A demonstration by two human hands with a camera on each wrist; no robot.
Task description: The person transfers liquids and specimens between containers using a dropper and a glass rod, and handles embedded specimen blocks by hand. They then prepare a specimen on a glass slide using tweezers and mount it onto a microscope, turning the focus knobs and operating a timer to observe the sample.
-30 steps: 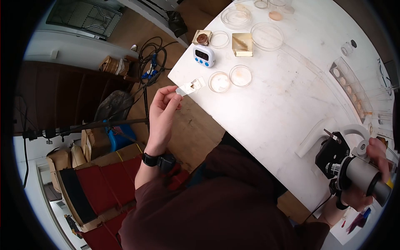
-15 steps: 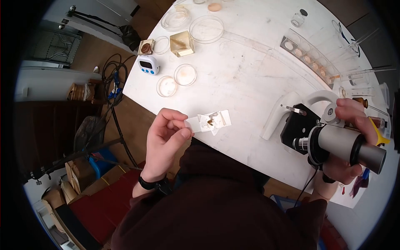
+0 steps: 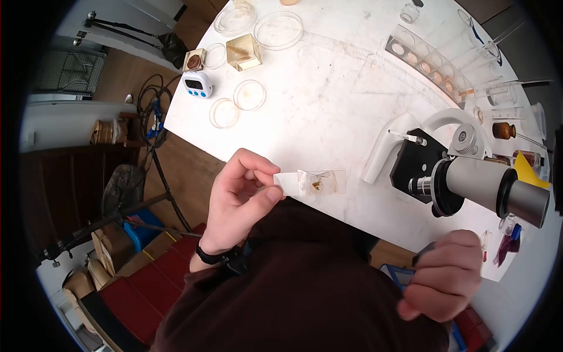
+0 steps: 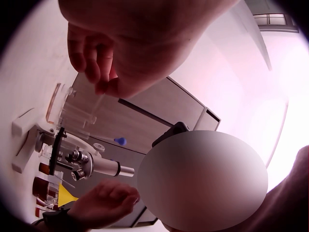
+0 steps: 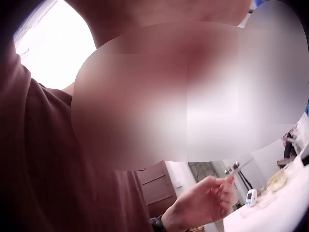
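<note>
My left hand [image 3: 234, 199] pinches one end of a glass microscope slide [image 3: 288, 183] between thumb and fingertips, near the table's front edge. A small brown specimen [image 3: 317, 186] lies on the slide under a clear, tilted cover piece. In the head view, my right hand [image 3: 447, 276] hangs below the microscope with loosely curled fingers and nothing visible in them. The microscope [image 3: 481, 182], with a grey tube, black stage and white base, stands on the right. Its stage carries a metal clip [image 3: 409, 138]. The left wrist view also shows the right hand [image 4: 108, 203] apart from the microscope.
Two small petri dishes [image 3: 250, 95] lie left of centre, behind the slide. A white timer [image 3: 197, 85], resin blocks [image 3: 244, 53] and larger dishes [image 3: 279, 30] stand farther back. A rack [image 3: 431, 64], glassware, a brown bottle [image 3: 504, 130] and a yellow piece [image 3: 531, 171] line the right side.
The left hand has brought the slide rightward from beside the timer to in front of the body. The right hand has let go of the microscope and moved down. The view has turned right.
</note>
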